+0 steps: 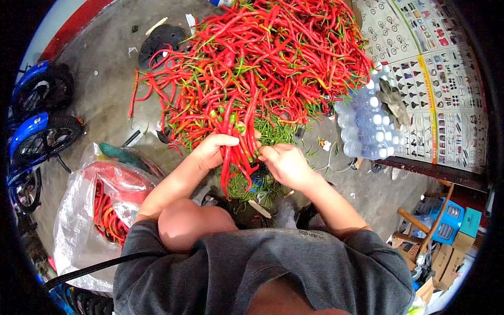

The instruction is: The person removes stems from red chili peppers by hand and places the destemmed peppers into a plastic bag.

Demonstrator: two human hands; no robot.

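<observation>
A bunch of long red chili peppers (234, 149) is gripped in my left hand (212, 150), its thumb lying across them. Some green stem ends show at the top of the bunch, and the red tips hang toward me. My right hand (287, 166) is closed in a pinch at the right side of the bunch; what sits between its fingertips is hidden. Just beyond both hands spreads a big heap of red chili peppers (273, 52) with green stems. Loose green stems (278, 131) lie on the floor behind and below my hands.
To the left stands a clear plastic bag (73, 231) with red chilies (109, 215) inside. Shrink-wrapped water bottles (367, 123) and a glove (392, 101) are at right, beside a printed parts poster (446, 79). Blue bikes (39, 126) line the far left. A wooden-legged stool (415, 223) stands lower right.
</observation>
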